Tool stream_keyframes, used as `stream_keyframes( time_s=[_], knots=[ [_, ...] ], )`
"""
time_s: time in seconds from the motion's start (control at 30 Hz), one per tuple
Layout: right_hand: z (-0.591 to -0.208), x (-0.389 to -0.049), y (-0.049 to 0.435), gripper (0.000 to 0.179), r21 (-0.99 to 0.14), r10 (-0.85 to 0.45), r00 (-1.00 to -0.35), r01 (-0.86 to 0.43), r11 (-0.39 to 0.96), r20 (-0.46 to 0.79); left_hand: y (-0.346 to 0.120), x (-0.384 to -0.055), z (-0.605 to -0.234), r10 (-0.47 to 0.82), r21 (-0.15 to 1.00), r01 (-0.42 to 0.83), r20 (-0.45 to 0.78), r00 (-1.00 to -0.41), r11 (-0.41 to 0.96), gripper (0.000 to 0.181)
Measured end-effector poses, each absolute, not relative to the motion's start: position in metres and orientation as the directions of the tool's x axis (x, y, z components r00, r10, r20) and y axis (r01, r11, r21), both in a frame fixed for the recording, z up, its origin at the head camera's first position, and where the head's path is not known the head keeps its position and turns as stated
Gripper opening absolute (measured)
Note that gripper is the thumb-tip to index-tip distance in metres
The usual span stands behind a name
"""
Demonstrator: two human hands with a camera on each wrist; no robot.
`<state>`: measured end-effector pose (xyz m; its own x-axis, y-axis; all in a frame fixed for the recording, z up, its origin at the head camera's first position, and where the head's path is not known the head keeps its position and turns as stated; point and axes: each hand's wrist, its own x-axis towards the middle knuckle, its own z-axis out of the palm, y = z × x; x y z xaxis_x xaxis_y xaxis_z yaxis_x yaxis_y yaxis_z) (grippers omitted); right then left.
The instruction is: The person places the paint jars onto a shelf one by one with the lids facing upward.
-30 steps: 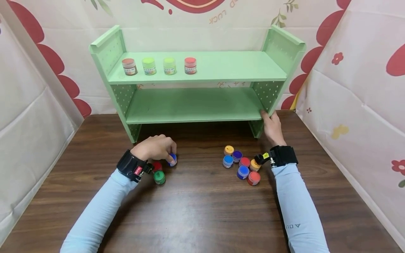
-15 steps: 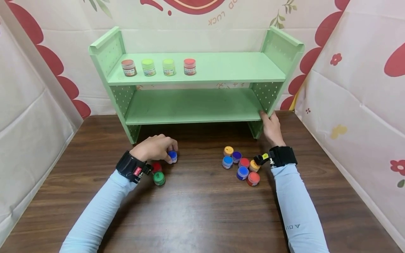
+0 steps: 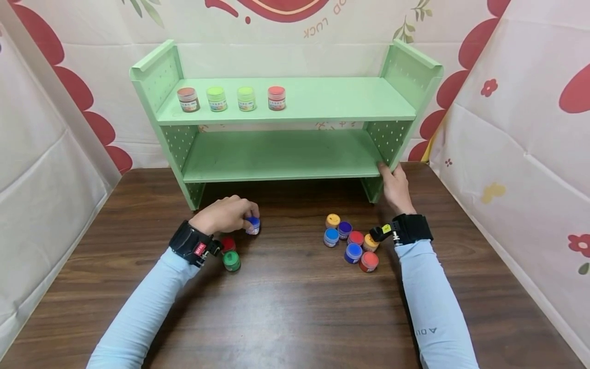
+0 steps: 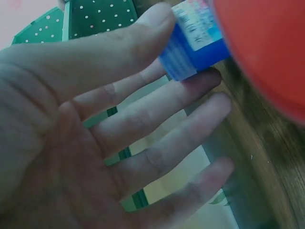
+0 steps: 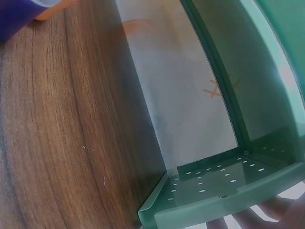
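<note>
My left hand [image 3: 226, 214] pinches a small blue paint jar [image 3: 253, 226] between thumb and fingers, low over the wooden table. In the left wrist view the thumb presses the labelled side of that blue jar [image 4: 202, 36], with the other fingers spread below. A red-lidded jar [image 3: 228, 244] and a green-lidded jar [image 3: 232, 260] stand just below the left wrist. My right hand [image 3: 396, 189] grips the right side panel of a green two-tier shelf [image 3: 281, 156], thumb at the lower board's front corner. In the right wrist view its fingers [image 5: 274, 207] show behind the perforated panel.
On the upper board, several jars stand in a row: a brown one [image 3: 188, 100], two lime ones and a red one [image 3: 276, 98]. Several more jars cluster on the table [image 3: 295, 307] at right, including a light blue one [image 3: 331, 237]. Patterned cloth [image 3: 516, 154] hangs around the table.
The blue jar has shifted slightly and now tilts in the left fingers, its side label showing. The right hand stays on the shelf panel.
</note>
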<state>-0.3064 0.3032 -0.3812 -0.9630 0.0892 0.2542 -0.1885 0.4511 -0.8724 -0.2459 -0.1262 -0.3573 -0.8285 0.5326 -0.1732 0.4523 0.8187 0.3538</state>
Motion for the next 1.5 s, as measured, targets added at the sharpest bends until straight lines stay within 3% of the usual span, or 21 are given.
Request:
stream_keyframes(
  time_s=[0.53, 0.67, 0.87, 1.2, 1.5],
  knots=[
    [-0.382, -0.306, 0.304, 0.065, -0.874, 0.078, -0.966, -0.188, 0.449, 0.248, -0.127, -0.248, -0.363, 0.565, 0.374, 0.482, -0.149, -0.812, 0.792, 0.024],
    [-0.385, -0.306, 0.305, 0.065, -0.880, 0.075, -0.970, -0.175, 0.442, 0.231, -0.125, -0.249, -0.365, 0.569, 0.370, 0.507, -0.076, -0.819, 0.778, 0.027],
    [-0.384, -0.307, 0.304, 0.064, -0.880, 0.075, -0.968, -0.183, 0.439, 0.239, -0.117, -0.248, -0.358, 0.566, 0.359, 0.571, 0.133, -0.814, 0.738, 0.031],
    [-0.381, -0.310, 0.304, 0.065, -0.888, 0.088, -0.970, -0.168, 0.428, 0.226, -0.090, -0.251, -0.315, 0.561, 0.295, 0.673, 0.384, -0.734, 0.678, 0.037],
    [-0.383, -0.307, 0.306, 0.067, -0.888, 0.079, -0.973, -0.163, 0.429, 0.217, -0.061, -0.261, -0.266, 0.551, 0.275, 0.791, 0.593, -0.587, 0.546, 0.033]
  ],
)
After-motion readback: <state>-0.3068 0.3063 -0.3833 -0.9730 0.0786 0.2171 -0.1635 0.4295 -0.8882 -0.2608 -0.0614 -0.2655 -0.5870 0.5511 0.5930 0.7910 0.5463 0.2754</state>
